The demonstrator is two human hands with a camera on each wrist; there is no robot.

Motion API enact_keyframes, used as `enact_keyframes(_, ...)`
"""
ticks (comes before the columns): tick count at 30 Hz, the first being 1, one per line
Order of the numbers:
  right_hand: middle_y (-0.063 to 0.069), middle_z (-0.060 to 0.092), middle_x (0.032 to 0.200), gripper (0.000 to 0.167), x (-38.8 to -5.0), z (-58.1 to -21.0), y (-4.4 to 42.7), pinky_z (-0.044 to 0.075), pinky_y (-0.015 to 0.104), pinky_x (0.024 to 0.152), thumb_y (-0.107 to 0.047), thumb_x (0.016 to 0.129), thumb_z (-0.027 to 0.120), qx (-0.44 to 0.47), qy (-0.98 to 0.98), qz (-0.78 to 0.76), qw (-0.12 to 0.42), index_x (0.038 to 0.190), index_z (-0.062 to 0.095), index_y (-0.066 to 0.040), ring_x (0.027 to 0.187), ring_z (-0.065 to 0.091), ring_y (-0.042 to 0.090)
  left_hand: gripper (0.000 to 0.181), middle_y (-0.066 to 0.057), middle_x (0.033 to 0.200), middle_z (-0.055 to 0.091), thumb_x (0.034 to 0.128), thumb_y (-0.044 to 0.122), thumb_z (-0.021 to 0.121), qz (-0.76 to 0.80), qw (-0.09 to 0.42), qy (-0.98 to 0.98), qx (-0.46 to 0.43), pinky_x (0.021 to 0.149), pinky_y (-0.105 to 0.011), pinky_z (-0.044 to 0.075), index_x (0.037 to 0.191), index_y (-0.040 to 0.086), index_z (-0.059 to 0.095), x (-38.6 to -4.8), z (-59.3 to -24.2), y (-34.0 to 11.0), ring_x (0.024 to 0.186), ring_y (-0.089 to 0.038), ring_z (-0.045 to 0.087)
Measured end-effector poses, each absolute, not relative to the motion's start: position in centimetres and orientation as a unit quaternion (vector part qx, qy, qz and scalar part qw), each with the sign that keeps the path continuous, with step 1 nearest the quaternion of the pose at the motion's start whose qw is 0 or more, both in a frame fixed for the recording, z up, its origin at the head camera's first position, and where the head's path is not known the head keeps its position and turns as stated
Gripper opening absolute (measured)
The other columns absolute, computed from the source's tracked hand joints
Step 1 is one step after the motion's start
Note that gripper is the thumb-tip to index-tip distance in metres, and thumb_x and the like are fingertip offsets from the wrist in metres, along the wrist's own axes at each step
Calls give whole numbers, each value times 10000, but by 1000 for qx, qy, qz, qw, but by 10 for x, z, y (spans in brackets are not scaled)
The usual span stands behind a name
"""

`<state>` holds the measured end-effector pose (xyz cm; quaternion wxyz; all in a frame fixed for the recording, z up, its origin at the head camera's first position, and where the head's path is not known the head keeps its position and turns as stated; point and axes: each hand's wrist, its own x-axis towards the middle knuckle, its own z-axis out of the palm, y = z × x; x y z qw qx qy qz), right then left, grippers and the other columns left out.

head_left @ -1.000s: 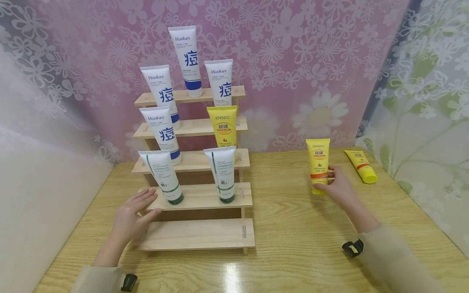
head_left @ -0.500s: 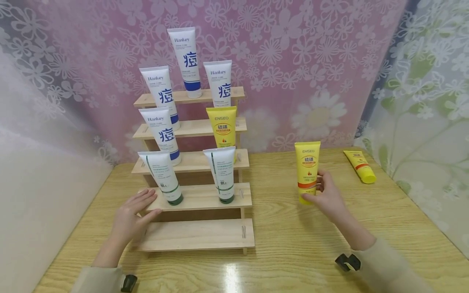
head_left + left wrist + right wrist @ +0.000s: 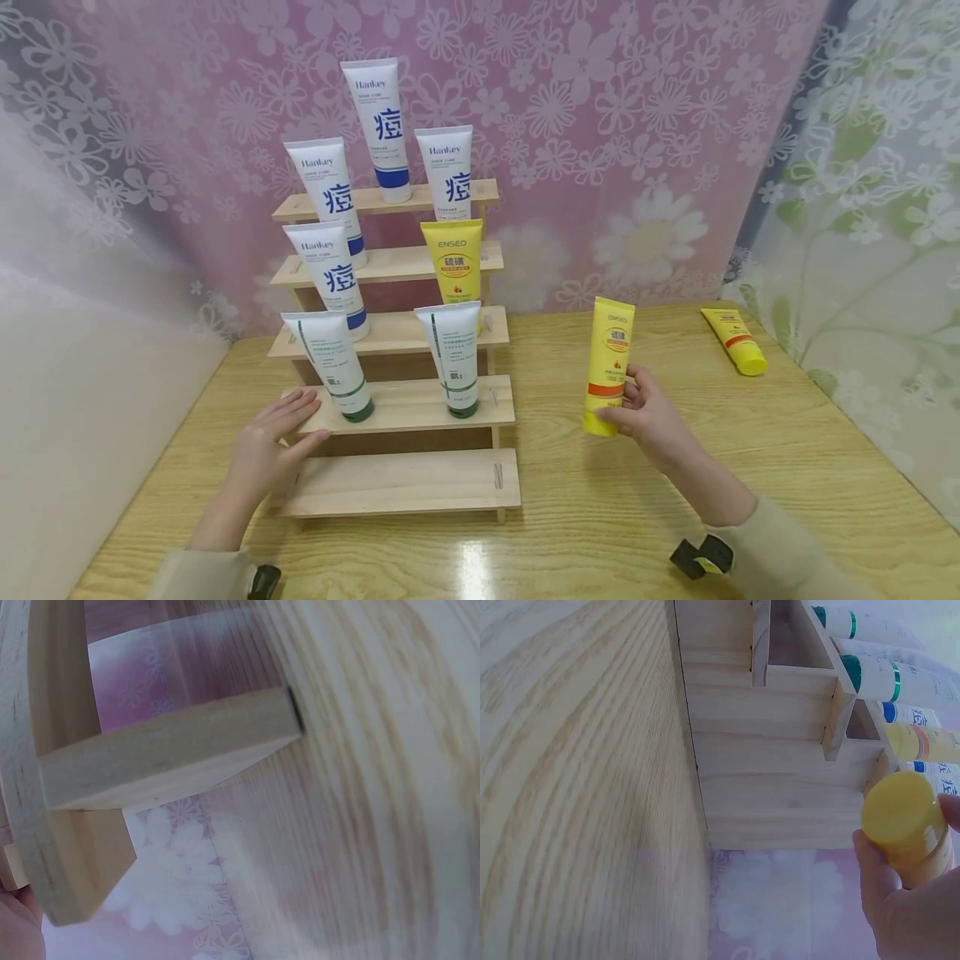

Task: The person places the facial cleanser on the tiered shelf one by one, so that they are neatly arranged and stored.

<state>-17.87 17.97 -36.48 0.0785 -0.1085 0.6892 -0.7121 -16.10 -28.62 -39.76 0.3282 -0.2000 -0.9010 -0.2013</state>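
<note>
My right hand [image 3: 660, 425] grips a yellow ENSEO squeeze tube [image 3: 611, 358] near its cap, to the right of a stepped wooden rack [image 3: 405, 483]. The tube is tilted slightly, and its round yellow cap [image 3: 901, 810] faces the camera in the right wrist view. At the rack's left side, my left hand [image 3: 262, 446] rests with relaxed fingers against the end of a lower step. Two white-and-green tubes [image 3: 453, 358] stand on the step by that hand. Another yellow tube [image 3: 456, 262] stands higher up, among several white-and-blue Hankey tubes [image 3: 375, 125].
One more yellow tube [image 3: 735, 340] lies on the wooden table [image 3: 570, 533] at the far right. The rack's lowest step bears no tube. A pink floral backdrop [image 3: 600, 150] closes off the back, with pale walls at both sides.
My right hand has carried the yellow tube leftward and nearer to me, towards the rack, and the tube has turned and tilted a little. The left hand has stayed in place.
</note>
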Motion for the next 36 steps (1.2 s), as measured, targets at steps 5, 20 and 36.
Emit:
enact_keyframes(5, 33, 532, 999, 466, -181, -368, 181, 503, 265, 691, -72, 887, 492, -96, 635, -757, 119, 1254, 214, 0, 843, 572, 126, 473, -122, 1103, 599, 597, 165, 783, -205, 333, -898, -204, 1000, -275, 316, 1018, -6, 654, -161, -399, -286, 1046, -326, 523)
enact_keyframes(20, 38, 553, 1040, 421, -178, -375, 177, 512, 304, 723, -50, 882, 500, -133, 619, -762, 134, 1235, 271, -67, 902, 575, 161, 477, -121, 1103, 599, 592, 162, 785, -206, 333, -897, -203, 983, -311, 339, 1018, -7, 654, -161, -399, -286, 1044, -325, 524)
enact_keyframes(36, 72, 605, 1038, 604, -155, -373, 144, 487, 344, 810, -11, 776, 640, -212, 654, -715, 126, 1272, 298, 34, 947, 573, 210, 472, -106, 1113, 598, 607, 181, 781, -202, 328, -902, -196, 943, -393, 371, 1027, 8, 655, -161, -399, -287, 1056, -309, 521)
